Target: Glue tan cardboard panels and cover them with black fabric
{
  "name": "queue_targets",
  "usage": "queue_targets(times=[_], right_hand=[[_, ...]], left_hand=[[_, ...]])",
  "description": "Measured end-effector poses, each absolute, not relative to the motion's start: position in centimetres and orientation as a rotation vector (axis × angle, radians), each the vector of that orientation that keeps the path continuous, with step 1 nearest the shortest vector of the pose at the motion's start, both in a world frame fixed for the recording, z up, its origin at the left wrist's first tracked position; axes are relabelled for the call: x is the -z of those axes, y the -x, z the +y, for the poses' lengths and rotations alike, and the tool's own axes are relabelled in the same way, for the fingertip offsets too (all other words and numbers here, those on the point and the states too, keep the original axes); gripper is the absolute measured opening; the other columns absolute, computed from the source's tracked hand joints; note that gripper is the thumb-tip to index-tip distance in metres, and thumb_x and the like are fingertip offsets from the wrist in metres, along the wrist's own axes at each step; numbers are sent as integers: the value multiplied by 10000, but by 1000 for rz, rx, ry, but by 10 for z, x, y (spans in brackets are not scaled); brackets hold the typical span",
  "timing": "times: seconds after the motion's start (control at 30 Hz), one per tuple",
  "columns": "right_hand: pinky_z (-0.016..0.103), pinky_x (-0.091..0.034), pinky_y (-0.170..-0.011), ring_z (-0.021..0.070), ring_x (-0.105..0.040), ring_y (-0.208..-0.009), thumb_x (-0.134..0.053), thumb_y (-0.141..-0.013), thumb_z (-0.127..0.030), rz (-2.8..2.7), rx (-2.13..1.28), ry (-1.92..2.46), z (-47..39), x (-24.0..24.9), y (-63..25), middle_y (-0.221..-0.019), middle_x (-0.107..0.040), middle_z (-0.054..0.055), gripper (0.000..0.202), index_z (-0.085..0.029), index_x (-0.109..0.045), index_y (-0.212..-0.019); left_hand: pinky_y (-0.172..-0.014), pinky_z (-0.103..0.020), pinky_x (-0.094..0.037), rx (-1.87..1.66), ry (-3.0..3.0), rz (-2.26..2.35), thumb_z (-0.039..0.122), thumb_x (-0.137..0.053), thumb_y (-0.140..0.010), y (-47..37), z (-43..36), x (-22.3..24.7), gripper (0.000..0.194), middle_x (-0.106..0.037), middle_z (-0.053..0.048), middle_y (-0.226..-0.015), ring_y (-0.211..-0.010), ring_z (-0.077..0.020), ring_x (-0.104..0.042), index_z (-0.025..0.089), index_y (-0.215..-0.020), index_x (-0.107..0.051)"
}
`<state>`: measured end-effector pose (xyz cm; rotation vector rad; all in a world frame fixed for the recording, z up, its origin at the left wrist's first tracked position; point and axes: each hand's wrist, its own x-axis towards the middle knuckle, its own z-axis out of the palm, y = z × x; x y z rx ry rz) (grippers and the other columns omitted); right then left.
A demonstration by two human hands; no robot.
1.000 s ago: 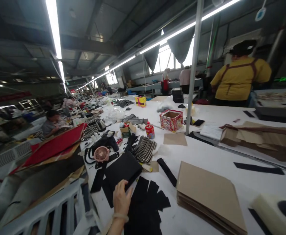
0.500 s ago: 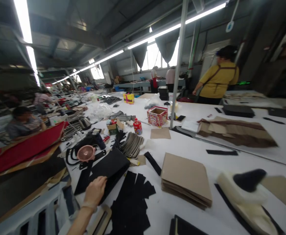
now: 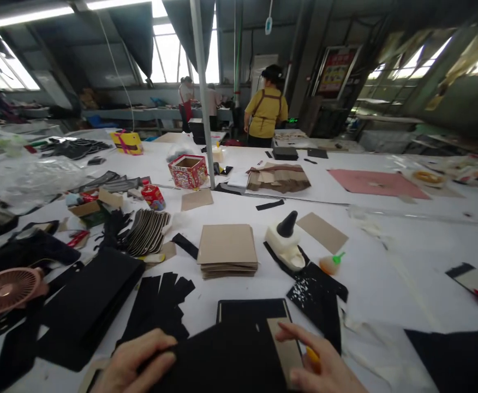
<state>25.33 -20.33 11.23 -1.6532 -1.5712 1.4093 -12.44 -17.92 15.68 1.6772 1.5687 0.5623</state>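
Observation:
My left hand (image 3: 141,360) pinches the left edge of a black sheet (image 3: 222,357), thumb on top. My right hand (image 3: 315,360) is at the sheet's other side, its index finger over a beige board (image 3: 284,344). A small yellow object (image 3: 313,359) is tucked in that hand; most of it is hidden, so its kind cannot be made out. Beneath and beyond the sheet lies a black panel (image 3: 251,310) with a thin light border. A stack of beige boards (image 3: 227,245) stands just past it.
Black strips (image 3: 157,305) and a folded black piece (image 3: 95,300) lie left, near a pink fan (image 3: 10,289). To the right are a white container with a black nozzle (image 3: 284,240) and a small green-tipped bottle (image 3: 331,265). A metal pole (image 3: 203,98) rises beyond.
The view has swung right. My left hand has left the folded black piece at the left and now holds a black sheet in front of me. My right hand has come into view.

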Motion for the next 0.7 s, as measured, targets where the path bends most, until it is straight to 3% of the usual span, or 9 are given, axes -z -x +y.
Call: queue_targets(times=[0.07,0.17,0.23,0.33,0.43,0.7], right_hand=[[237,-461,-623,176,-572,-704,-600,-732,-495,-1487,-1488,1676,-215,-98,-249,-811,-652,35,357,-195,-688,-904],[250,-431,-593,174,-525,-639,-559,-726,-529,-1235,-1515,1731,-229,-62,-252,-622,-537,-3,332,-207,-577,-646],[253,-410,-580,165,-485,-612,-563,-700,-535,-1076,-1497,1750,-233,-39,-258,-603,-469,-20,332,-220,-492,-619],[249,-344,-548,133,-384,-555,-547,-703,-499,-1073,-1438,1816,-231,-15,-270,-570,-348,-51,336,-228,-384,-589],[253,-262,-524,120,-312,-541,-519,-705,-467,-1227,-1314,1906,-220,-5,-277,-549,-283,-66,338,-228,-334,-555],[284,-226,-530,147,-411,-537,-520,-735,-414,-1454,-985,2102,-192,6,-276,-499,-425,-34,323,-221,-397,-507]], left_hand=[[-622,-214,-460,-493,-1380,1428,522,-633,-713,89,-171,-143,297,-640,19,-695,-677,-142,-578,229,-753,-653],[-557,-223,-419,-631,-888,1250,510,-732,-607,56,-167,-102,373,-574,44,-612,-577,-112,-524,196,-741,-581],[-600,-236,-424,-716,-646,1191,507,-758,-568,45,-170,-69,433,-599,31,-670,-609,-112,-539,190,-797,-573],[-506,-203,-339,-690,-617,1269,552,-759,-536,37,-176,-29,465,-509,61,-563,-519,-76,-450,185,-639,-492],[-485,-210,-326,-626,-815,1421,615,-691,-575,33,-177,-9,479,-448,73,-533,-522,-90,-425,199,-598,-455],[-534,-266,-410,-465,-1269,1749,573,-473,-759,23,-165,9,362,-494,51,-544,-543,-144,-497,230,-646,-489]])
